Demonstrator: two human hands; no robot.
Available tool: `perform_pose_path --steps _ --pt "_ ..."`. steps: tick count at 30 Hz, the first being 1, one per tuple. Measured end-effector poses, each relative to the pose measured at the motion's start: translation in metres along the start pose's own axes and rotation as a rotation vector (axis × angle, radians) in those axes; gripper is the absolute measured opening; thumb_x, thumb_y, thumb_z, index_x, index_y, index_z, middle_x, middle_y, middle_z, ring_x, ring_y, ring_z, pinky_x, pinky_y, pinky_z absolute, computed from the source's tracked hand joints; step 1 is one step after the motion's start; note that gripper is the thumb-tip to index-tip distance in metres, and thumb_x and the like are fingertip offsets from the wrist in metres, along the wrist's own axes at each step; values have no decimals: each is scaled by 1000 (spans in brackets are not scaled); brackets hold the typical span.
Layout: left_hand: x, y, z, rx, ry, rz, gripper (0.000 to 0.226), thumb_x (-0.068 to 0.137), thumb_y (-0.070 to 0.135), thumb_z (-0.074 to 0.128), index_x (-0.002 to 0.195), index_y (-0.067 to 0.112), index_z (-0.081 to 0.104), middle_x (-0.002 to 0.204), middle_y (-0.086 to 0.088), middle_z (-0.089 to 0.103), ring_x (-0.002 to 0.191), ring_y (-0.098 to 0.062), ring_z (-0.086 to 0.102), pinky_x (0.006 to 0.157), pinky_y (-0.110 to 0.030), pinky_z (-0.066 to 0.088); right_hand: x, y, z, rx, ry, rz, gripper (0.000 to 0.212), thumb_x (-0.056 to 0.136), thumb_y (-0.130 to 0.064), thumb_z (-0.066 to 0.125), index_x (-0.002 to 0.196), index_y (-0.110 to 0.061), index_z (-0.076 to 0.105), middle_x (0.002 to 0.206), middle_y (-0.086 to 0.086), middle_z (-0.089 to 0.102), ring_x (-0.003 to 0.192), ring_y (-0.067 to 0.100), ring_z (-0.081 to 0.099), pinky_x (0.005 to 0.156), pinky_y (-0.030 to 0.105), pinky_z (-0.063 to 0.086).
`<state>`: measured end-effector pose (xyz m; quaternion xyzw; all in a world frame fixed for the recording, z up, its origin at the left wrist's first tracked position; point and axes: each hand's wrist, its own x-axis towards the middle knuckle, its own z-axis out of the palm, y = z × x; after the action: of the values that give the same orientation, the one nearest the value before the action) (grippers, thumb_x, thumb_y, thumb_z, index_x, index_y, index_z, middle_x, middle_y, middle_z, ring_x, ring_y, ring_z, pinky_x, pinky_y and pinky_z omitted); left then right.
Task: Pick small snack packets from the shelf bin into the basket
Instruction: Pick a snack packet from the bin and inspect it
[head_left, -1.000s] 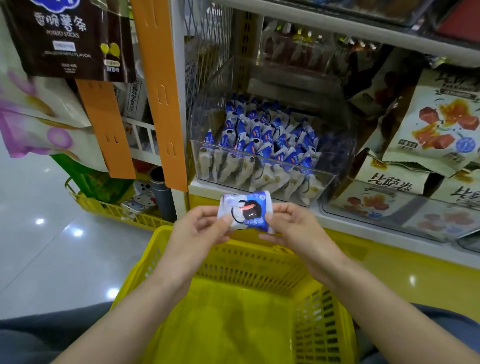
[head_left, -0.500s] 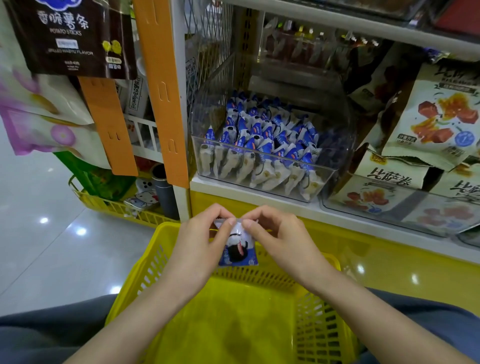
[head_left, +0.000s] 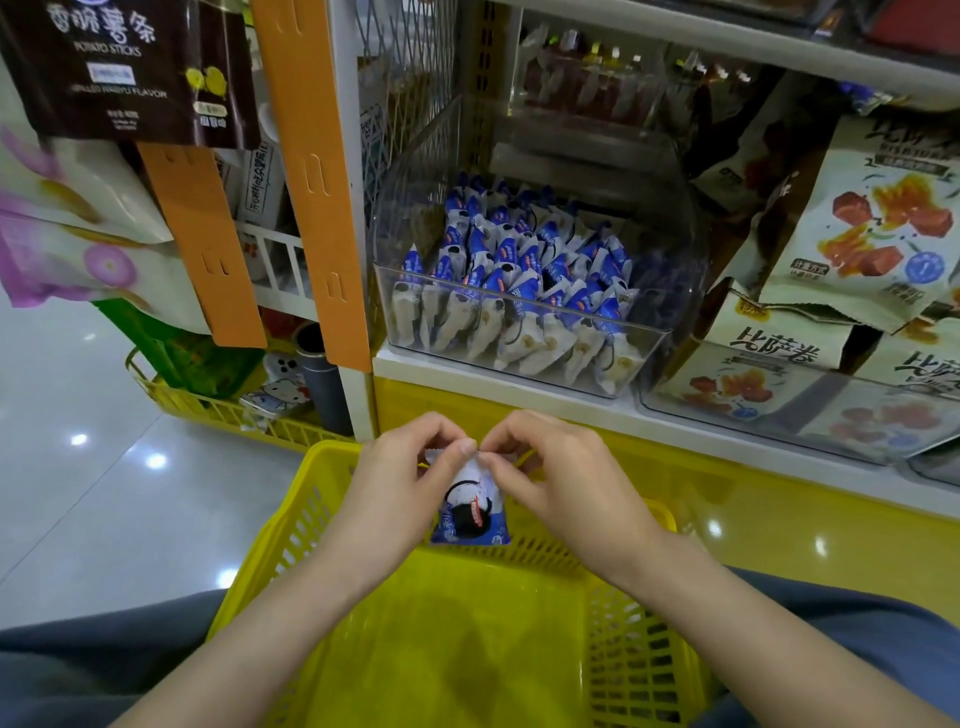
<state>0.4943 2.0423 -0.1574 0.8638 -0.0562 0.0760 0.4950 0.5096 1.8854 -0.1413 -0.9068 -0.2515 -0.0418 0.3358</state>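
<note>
Both grips pinch the top edge of one small blue-and-white snack packet (head_left: 470, 506): the left hand (head_left: 402, 483) and the right hand (head_left: 558, 480) meet fingertip to fingertip there, so the packet hangs upright above the far rim of the yellow basket (head_left: 467, 649). Behind the hands, a clear shelf bin (head_left: 519, 280) on the shelf holds rows of matching packets, beside a second clear bin of larger cream-coloured bags (head_left: 769, 358) to the right.

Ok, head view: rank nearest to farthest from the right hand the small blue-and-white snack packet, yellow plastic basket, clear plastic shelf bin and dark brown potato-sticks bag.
1. small blue-and-white snack packet, pinched in the right hand
2. yellow plastic basket, just beneath
3. clear plastic shelf bin, above on the shelf
4. dark brown potato-sticks bag, hanging far upper left
</note>
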Motion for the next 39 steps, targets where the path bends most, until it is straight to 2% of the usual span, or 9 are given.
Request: perform_pose_path --steps 4,7,10,13,18,23,27,33,39 --pt "0 -1 2 -11 95 -1 9 89 16 58 91 23 53 87 10 59 81 3 55 66 -6 41 3 2 -4 19 171 56 2 88 -22 60 86 -23 60 82 -12 61 78 3 57 66 26 49" --pt "0 -1 2 7 77 -62 12 94 26 48 84 27 54 82 9 60 77 -2 56 67 -12 42 5 1 -6 127 299 85 3 89 -20 59 89 -18 60 81 -10 62 79 2 58 65 21 49" --pt "7 5 2 -413 16 -418 35 97 39 33 86 21 62 81 1 67 76 -16 61 70 -29 49 2 -1 -3 127 282 -15 5 89 -17 60 90 -13 63 87 -6 62 83 3 59 72 23 50" --pt "11 7 -2 -701 -47 -580 45 91 47 40 93 11 66 82 -7 71 74 -18 67 65 -28 54 -3 -3 2 13 203 -167 6 87 -15 62 90 -10 65 97 -1 64 92 10 60 80 27 48" --pt "6 7 -1 -711 46 -479 20 90 21 55 103 11 67 88 -1 74 78 -11 67 70 -26 55 -5 -5 6 -149 110 -295 16 89 -24 56 94 -12 66 104 -1 63 103 11 56 84 22 46" --pt "7 10 0 -629 107 -400 18 94 15 51 105 14 64 92 0 72 74 -5 66 62 -17 53 -1 -14 12 342 203 243 27 90 -24 57 112 -27 42 100 -14 53 87 -5 52 74 10 45" --pt "6 11 3 -592 8 -354 20 95 18 48 105 14 65 90 -1 72 73 -4 65 63 -18 53 5 -12 7 817 54 509 20 96 -20 45 115 -16 52 103 -6 67 90 6 65 78 20 53" --pt "0 5 8 -212 97 -148 26 87 23 61 109 26 49 99 11 55 85 5 53 70 -6 40 6 -14 5 1085 9 591 25 97 -15 45 117 -1 50 108 13 69 100 24 67 91 39 52" --pt "-6 4 7 1 85 2 29 80 38 64 104 38 48 102 22 56 88 9 53 61 -6 40 5 -14 7 1062 38 554 19 94 -13 50 109 -2 45 94 10 71 76 14 67 69 26 56"
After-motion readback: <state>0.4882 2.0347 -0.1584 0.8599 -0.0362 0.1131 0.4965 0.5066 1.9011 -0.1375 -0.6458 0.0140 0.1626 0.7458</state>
